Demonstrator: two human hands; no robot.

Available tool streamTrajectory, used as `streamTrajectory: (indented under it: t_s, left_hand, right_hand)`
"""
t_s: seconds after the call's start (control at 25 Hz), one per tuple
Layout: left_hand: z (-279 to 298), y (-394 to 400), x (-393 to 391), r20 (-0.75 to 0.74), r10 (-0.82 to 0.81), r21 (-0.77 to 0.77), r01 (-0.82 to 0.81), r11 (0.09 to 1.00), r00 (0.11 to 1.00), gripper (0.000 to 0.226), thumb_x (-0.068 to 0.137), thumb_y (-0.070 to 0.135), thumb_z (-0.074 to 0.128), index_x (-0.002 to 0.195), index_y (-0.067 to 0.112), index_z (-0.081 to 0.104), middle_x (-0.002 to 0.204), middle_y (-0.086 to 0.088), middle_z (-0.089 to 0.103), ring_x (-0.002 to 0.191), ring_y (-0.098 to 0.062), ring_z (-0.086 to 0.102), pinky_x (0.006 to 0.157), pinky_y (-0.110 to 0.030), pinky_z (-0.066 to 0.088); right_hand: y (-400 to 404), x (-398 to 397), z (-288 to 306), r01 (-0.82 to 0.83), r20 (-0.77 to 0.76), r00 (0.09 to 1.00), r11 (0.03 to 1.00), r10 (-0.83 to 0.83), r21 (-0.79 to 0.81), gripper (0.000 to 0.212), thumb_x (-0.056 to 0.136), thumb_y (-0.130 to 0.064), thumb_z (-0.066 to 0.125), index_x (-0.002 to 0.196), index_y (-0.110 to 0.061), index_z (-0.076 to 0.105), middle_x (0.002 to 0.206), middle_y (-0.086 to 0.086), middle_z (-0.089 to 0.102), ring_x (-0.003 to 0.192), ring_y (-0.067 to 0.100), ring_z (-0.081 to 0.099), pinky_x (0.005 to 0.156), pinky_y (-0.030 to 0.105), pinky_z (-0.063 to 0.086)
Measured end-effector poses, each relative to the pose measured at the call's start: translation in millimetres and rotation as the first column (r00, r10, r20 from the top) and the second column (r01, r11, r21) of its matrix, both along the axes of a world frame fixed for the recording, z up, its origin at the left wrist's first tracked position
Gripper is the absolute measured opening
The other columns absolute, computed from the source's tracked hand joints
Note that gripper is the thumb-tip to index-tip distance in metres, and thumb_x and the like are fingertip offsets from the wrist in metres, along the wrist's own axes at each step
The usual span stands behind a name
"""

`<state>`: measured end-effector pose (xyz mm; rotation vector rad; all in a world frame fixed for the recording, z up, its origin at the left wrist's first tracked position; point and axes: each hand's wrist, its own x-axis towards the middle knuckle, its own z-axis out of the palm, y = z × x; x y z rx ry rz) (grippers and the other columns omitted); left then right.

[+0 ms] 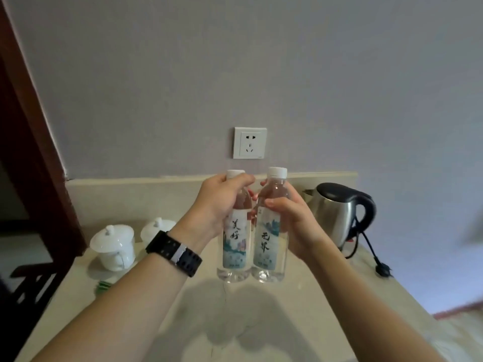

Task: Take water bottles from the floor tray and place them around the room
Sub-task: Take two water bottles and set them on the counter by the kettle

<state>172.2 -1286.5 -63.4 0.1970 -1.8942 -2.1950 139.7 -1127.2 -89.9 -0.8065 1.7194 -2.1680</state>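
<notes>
Above a pale counter (300,322), two water bottles are held upright and side by side, their lower bodies touching. One bottle (234,239) is gripped by the left hand (219,205), whose fingers are wrapped around its shoulder just under the white cap; a black watch (173,253) is worn on that wrist. The other bottle (270,231) is clasped by the right hand (290,220), thumb across the front and fingers curled behind the upper body. Both bases appear to be just over the counter (whether they touch it cannot be told). Two white lidded cups (113,246) are seen at the left of the counter, close together. A steel kettle (337,212) with a black handle is set at the right, its cord (371,249) trailing toward the counter edge. A white socket (250,142) is fixed to the grey wall (235,61) directly behind the bottles.
</notes>
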Motion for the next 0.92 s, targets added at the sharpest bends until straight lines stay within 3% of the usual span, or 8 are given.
streamTrajectory:
  t_s: [0.16, 0.44, 0.64, 0.8, 0.92]
  left_hand:
    - [-17, -7, -41, -0.083, 0.118, -0.087, -0.126, 0.988, 0.989, 0.015, 0.079, 0.03, 0.073, 0.069, 0.019, 0.07, 0.059, 0.001, 0.071, 0.052, -0.012, 0.068, 0.048, -0.024, 0.054]
    - [-91, -10, -102, -0.184, 0.115, -0.078, -0.131, 0.988, 0.976, 0.006, 0.074, 0.033, 0.076, 0.074, 0.028, 0.075, 0.066, 0.006, 0.073, 0.059, -0.008, 0.069, 0.054, -0.021, 0.054]
    - [-128, -13, -124, -0.216, 0.133, -0.15, -0.168, 0.974, 0.967, 0.005, 0.072, 0.03, 0.074, 0.073, 0.025, 0.072, 0.067, 0.007, 0.07, 0.065, -0.011, 0.067, 0.06, -0.028, 0.057]
    - [-142, -18, -134, -0.244, 0.169, -0.171, -0.214, 0.962, 0.955, 0.005, 0.072, 0.032, 0.074, 0.075, 0.029, 0.072, 0.071, 0.011, 0.07, 0.068, -0.008, 0.066, 0.06, -0.024, 0.056]
    - [-150, -20, -134, -0.241, 0.163, -0.209, -0.216, 0.954, 0.957, 0.021, 0.071, 0.041, 0.078, 0.09, 0.034, 0.072, 0.086, 0.012, 0.075, 0.082, -0.008, 0.07, 0.071, -0.026, 0.057]
  right_hand:
    - [-7, -55, -9, -0.03, -0.042, 0.998, 0.992, 0.036, 0.123, 0.041, 0.065, -0.005, 0.07, 0.101, -0.023, 0.064, 0.094, 0.008, 0.068, 0.091, 0.029, 0.064, 0.087, 0.054, 0.048]
    - [-12, -119, -66, 0.006, -0.012, 1.0, 0.979, -0.003, 0.206, 0.041, 0.06, 0.001, 0.067, 0.094, -0.021, 0.064, 0.084, 0.006, 0.064, 0.084, 0.028, 0.059, 0.083, 0.052, 0.047]
    - [-7, -146, -101, -0.043, 0.037, 0.999, 0.97, 0.035, 0.239, 0.041, 0.057, 0.003, 0.065, 0.09, -0.022, 0.065, 0.083, 0.006, 0.062, 0.074, 0.017, 0.057, 0.064, 0.032, 0.046]
    - [-8, -160, -111, -0.058, 0.065, 0.997, 0.975, 0.044, 0.216, 0.042, 0.056, 0.003, 0.066, 0.088, -0.024, 0.067, 0.089, 0.005, 0.064, 0.085, 0.024, 0.057, 0.076, 0.039, 0.048]
    - [-6, -158, -118, -0.068, 0.017, 0.998, 0.969, 0.065, 0.239, 0.051, 0.057, -0.003, 0.073, 0.101, -0.027, 0.064, 0.09, 0.0, 0.065, 0.083, 0.014, 0.063, 0.074, 0.029, 0.053]
